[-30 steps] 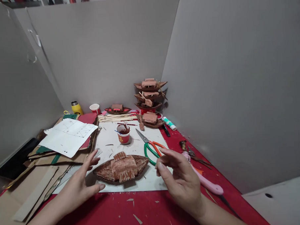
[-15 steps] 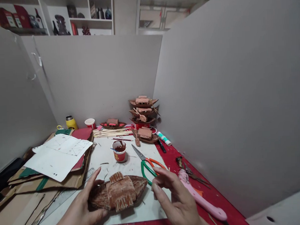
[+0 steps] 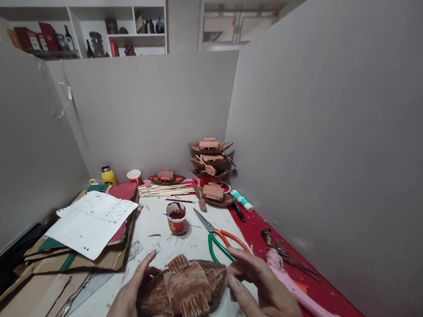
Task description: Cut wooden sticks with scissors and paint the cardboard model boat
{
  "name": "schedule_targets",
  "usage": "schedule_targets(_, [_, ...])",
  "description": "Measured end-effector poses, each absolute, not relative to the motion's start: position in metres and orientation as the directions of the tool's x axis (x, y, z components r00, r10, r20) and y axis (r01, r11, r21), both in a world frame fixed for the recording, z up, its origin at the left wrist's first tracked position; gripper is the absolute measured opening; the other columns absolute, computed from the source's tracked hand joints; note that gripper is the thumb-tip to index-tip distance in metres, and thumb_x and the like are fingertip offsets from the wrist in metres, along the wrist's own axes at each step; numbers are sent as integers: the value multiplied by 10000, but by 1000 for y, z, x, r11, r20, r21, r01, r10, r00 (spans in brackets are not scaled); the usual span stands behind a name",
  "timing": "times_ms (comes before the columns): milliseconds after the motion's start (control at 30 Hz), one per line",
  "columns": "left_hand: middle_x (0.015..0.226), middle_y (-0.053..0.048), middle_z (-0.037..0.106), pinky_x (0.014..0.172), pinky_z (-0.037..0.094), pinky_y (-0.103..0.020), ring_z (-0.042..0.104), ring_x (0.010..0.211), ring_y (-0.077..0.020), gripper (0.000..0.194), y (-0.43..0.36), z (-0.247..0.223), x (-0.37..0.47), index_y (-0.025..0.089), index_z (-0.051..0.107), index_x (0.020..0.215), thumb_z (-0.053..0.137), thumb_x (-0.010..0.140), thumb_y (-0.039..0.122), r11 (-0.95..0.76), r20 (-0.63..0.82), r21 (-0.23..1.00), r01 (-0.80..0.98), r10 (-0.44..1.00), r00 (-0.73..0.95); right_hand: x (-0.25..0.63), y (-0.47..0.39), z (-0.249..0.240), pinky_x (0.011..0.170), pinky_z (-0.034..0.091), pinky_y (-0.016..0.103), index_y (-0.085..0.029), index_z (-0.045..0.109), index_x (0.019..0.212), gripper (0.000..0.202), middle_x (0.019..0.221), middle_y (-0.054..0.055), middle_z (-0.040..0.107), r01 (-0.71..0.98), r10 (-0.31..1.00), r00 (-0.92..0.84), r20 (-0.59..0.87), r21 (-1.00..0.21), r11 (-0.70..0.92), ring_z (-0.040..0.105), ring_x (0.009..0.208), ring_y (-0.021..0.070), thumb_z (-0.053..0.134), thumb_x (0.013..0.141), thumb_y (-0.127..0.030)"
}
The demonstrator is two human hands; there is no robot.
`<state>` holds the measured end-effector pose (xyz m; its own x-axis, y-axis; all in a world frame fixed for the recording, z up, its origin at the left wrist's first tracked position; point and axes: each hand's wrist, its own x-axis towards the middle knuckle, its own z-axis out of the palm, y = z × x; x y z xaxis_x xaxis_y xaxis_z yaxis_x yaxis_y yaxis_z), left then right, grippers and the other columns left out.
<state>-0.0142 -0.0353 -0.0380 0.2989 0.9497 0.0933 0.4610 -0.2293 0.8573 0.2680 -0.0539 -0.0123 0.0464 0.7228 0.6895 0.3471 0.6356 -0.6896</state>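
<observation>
A brown model boat [image 3: 187, 285], with a curved cabin roof and slatted flaps at both sides, is in front of me at the near edge of the white work sheet. My left hand [image 3: 138, 297] grips its left end, thumb on the near side and fingers on the far side. At the pointed right end, my right hand [image 3: 259, 287] has its fingers curved and apart, with the fingertips right by the tip; whether they touch it I cannot tell. Scissors [image 3: 215, 233] with green and orange handles lie just beyond my right hand. A paper cup [image 3: 176, 219] of brown paint stands behind the boat.
Several finished model boats [image 3: 211, 158] are stacked at the back right, above another boat [image 3: 213, 195]. Thin sticks [image 3: 165, 190] lie at the back. Cardboard and papers [image 3: 91, 224] cover the left side. On the right are a pink-handled tool [image 3: 301, 294] and pliers [image 3: 293, 260].
The view has shifted slightly. My left hand has brought the boat nearer to me and a little to the right. The gap between its right tip and my right fingers has narrowed.
</observation>
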Motion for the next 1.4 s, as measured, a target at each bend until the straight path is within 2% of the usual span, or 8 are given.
schedule_targets(133, [1290,-92,589,976,469,-385,570,1177,-291,926,-34,-44,-16,336,256,1471,713,667,289,-233,99,861,452,949,300,270,-54,-13,692,581,250,-223,578,1246,390,840,51,688,333,724,79,685,-703,628,670,693,156,633,861,-249])
schedule_targets(300, [1294,-97,595,987,459,-392,558,1200,-287,873,-30,-53,-21,346,245,1469,693,721,393,-326,184,831,450,925,331,270,-53,-14,687,580,238,-213,564,1260,394,830,53,687,358,716,77,694,-689,630,676,707,157,613,869,-210])
schedule_targets(467, [1403,-92,516,1025,431,-396,520,1249,-285,991,-31,-50,-22,369,144,1493,734,697,323,-388,199,798,461,892,407,270,-53,-13,696,582,252,-210,530,1276,396,843,51,668,368,717,55,695,-681,633,665,708,152,579,884,-179])
schedule_targets(600, [1396,-84,521,1025,432,-406,520,1248,-271,988,-36,-40,-20,374,112,1496,701,716,227,-339,97,756,561,905,415,271,-56,-13,701,581,274,-216,480,1314,434,877,56,643,360,733,8,680,-685,633,655,754,159,546,892,-137])
schedule_targets(667, [1377,-79,535,1025,430,-408,530,1234,-265,975,-37,-36,-18,369,110,1497,691,725,234,-315,70,758,571,910,409,272,-57,-13,701,580,281,-215,468,1321,450,897,63,635,361,741,-13,672,-687,630,649,771,161,545,888,-120])
schedule_targets(1000, [1291,-93,567,975,467,-374,580,1160,-251,939,-30,-22,-18,328,175,1477,703,705,240,-85,-43,899,429,959,281,273,-63,-7,702,561,242,-234,473,1326,481,911,45,615,372,749,0,662,-696,615,623,766,136,549,873,-91])
schedule_targets(1400, [1303,-94,560,1000,457,-404,566,1181,-253,908,-30,-21,-23,323,190,1467,684,713,215,-98,-22,881,462,969,247,273,-62,-11,663,563,237,-224,472,1322,476,886,56,625,425,763,-10,647,-688,589,644,777,158,553,869,-105])
